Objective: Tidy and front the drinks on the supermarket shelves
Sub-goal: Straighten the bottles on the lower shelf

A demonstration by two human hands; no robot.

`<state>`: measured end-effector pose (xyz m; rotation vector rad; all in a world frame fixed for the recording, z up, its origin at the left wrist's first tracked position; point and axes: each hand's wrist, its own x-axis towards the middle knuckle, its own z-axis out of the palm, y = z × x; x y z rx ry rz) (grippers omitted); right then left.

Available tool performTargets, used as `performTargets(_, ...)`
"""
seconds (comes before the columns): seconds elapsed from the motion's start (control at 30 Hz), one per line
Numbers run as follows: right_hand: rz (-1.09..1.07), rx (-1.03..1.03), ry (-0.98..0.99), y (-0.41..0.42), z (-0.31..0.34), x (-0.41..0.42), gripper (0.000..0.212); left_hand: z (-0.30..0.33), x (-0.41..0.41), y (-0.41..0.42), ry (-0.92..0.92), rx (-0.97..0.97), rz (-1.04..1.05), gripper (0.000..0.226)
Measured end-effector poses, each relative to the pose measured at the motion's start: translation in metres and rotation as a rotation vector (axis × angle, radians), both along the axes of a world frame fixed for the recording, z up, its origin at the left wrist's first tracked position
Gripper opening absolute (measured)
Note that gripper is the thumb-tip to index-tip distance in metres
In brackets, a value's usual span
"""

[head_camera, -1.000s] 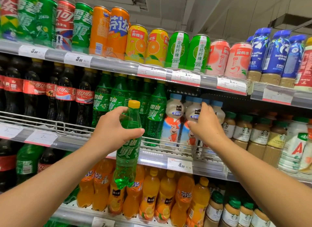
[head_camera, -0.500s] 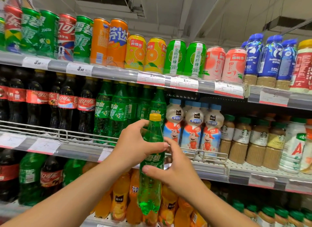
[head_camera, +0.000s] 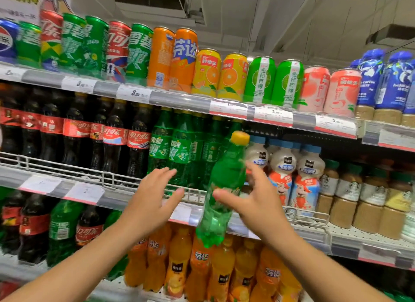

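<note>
A green soda bottle (head_camera: 224,173) with a yellow cap hangs in front of the middle shelf, its top tilted to the right. My right hand (head_camera: 258,203) grips it at the label, thumb across the front and fingers behind. My left hand (head_camera: 152,200) hovers just left of the bottle, fingers straight and spread, touching nothing. Behind it a row of matching green bottles (head_camera: 170,149) stands on the middle shelf, next to the cola bottles (head_camera: 112,140).
A wire rail (head_camera: 107,178) runs along the middle shelf's front edge. White milk-drink bottles (head_camera: 283,171) and coffee bottles (head_camera: 348,194) stand to the right. Cans (head_camera: 182,59) line the top shelf. Orange soda bottles (head_camera: 197,268) fill the shelf below.
My left hand has let go of the green bottle and opened, drawing off to the left. My right hand has taken the bottle, which now sits higher and tilts rightward.
</note>
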<state>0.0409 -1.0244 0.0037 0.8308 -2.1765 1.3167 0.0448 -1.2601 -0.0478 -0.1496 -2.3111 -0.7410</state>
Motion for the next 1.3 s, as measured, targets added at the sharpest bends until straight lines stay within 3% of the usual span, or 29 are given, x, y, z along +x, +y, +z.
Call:
performTargets(0.1,0.003,-0.089,0.045,-0.012,0.031,-0.007,0.088,-0.026,-0.019,-0.026,-0.188,-0.306,0.216,0.079)
performTargets(0.37,-0.107,-0.051,0.272,-0.053,0.061,-0.032,0.078,-0.046,-0.039,-0.039,-0.121,-0.447,0.344,0.088)
performTargets(0.5,-0.165,0.0,0.279,-0.064,0.046,-0.049,0.075,-0.051,-0.043,-0.039,-0.107,-0.42,0.337,0.087)
performTargets(0.77,-0.303,0.127,0.147,-0.082,0.03,-0.075,0.095,-0.058,-0.048,-0.042,-0.033,-0.348,0.271,0.084)
performTargets(1.03,-0.337,0.162,0.193,-0.095,0.029,-0.071,0.097,-0.059,-0.046,-0.041,-0.005,-0.299,0.235,0.082)
performTargets(1.3,-0.336,0.368,0.228,-0.1,0.042,-0.066,0.098,-0.059,-0.044,-0.041,-0.009,-0.303,0.233,0.081)
